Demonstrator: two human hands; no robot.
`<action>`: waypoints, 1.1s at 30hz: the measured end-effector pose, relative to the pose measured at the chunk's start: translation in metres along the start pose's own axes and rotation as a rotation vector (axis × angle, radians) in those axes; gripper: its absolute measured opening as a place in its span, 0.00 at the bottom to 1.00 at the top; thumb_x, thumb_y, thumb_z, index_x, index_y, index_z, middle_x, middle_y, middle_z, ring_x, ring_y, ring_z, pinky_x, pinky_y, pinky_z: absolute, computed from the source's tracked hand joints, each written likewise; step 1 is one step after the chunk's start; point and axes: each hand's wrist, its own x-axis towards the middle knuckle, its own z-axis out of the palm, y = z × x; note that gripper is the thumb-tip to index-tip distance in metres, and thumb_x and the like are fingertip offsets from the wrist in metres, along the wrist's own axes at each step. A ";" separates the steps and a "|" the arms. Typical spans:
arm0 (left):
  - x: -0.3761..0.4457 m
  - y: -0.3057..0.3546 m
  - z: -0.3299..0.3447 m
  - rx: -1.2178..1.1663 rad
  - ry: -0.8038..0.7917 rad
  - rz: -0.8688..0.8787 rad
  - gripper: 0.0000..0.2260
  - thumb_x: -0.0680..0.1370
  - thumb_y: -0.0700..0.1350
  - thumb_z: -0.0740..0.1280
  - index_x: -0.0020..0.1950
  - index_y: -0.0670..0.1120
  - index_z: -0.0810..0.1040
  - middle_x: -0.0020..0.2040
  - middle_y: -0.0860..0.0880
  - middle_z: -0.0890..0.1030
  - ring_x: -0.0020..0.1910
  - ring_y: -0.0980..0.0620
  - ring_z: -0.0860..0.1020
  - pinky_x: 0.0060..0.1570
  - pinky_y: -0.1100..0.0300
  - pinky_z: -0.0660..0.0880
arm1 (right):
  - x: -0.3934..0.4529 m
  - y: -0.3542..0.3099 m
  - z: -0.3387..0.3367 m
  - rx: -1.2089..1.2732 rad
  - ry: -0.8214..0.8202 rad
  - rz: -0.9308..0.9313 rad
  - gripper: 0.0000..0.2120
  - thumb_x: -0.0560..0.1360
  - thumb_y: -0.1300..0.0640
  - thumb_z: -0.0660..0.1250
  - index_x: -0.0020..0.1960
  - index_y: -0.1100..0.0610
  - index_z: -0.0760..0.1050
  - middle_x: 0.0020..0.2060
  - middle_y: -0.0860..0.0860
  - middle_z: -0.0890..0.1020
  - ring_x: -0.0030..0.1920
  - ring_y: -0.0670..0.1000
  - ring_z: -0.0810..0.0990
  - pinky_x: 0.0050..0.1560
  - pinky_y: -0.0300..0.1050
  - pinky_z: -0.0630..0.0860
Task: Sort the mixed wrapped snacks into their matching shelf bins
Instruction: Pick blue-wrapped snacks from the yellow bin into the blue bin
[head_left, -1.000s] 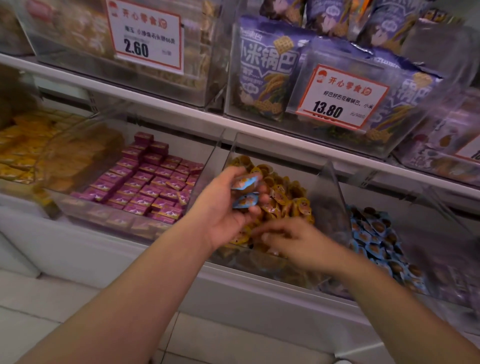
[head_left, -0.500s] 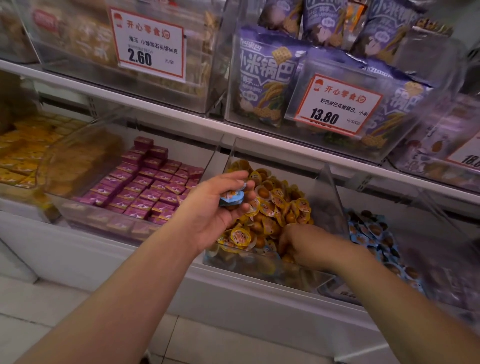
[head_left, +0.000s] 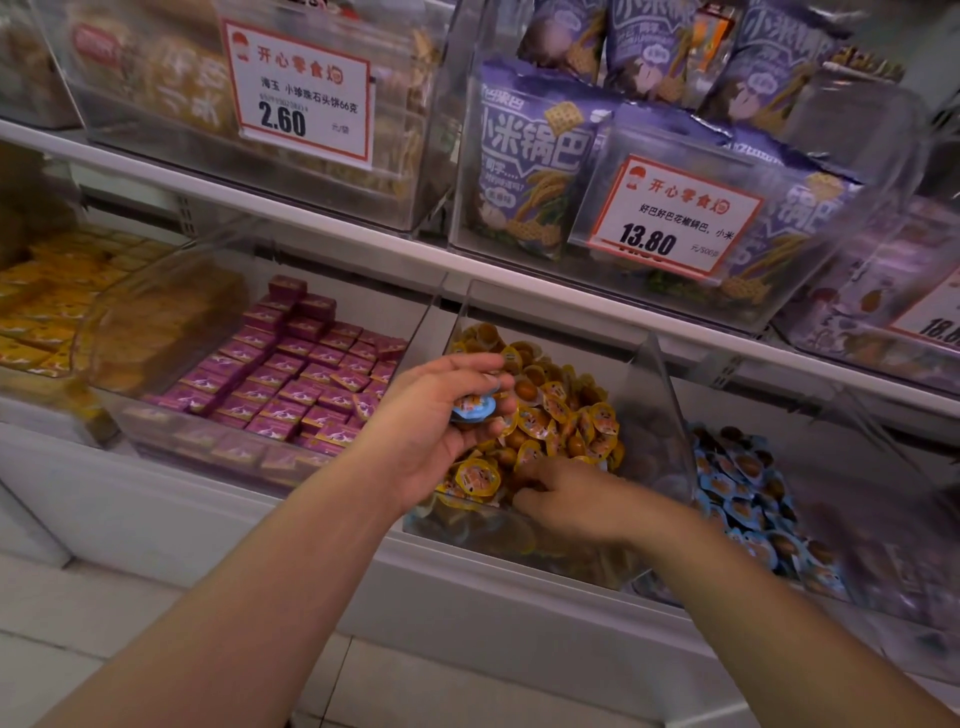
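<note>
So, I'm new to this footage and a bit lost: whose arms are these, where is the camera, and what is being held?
There is no machine here. A person wears a camera on the head, so the view looks down at their own bare arms before a shop shelf. The left hand holds a blue-lidded snack cup over the clear bin of yellow-lidded cups. The right hand digs in that bin; whether it grips anything is hidden. To the right sits a bin of blue-lidded cups, to the left purple wrapped blocks.
</note>
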 end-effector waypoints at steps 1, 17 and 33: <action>0.000 0.000 0.000 0.004 -0.001 0.001 0.10 0.78 0.33 0.65 0.58 0.39 0.80 0.48 0.43 0.86 0.42 0.49 0.84 0.34 0.61 0.79 | 0.000 -0.003 0.000 0.034 0.029 -0.031 0.12 0.79 0.51 0.59 0.51 0.56 0.78 0.47 0.56 0.81 0.48 0.57 0.79 0.49 0.54 0.77; 0.007 -0.005 0.001 0.065 0.000 0.016 0.10 0.77 0.35 0.67 0.56 0.42 0.82 0.50 0.43 0.86 0.43 0.49 0.84 0.33 0.61 0.78 | 0.007 -0.010 0.005 0.412 -0.062 -0.092 0.17 0.80 0.52 0.62 0.33 0.45 0.77 0.32 0.38 0.77 0.36 0.37 0.73 0.38 0.31 0.68; 0.008 -0.007 -0.002 0.072 0.004 0.014 0.10 0.77 0.34 0.67 0.56 0.42 0.82 0.50 0.43 0.86 0.44 0.48 0.85 0.34 0.61 0.78 | -0.004 0.037 -0.009 0.453 -0.030 0.000 0.05 0.80 0.54 0.65 0.54 0.49 0.79 0.47 0.47 0.82 0.47 0.44 0.79 0.51 0.42 0.75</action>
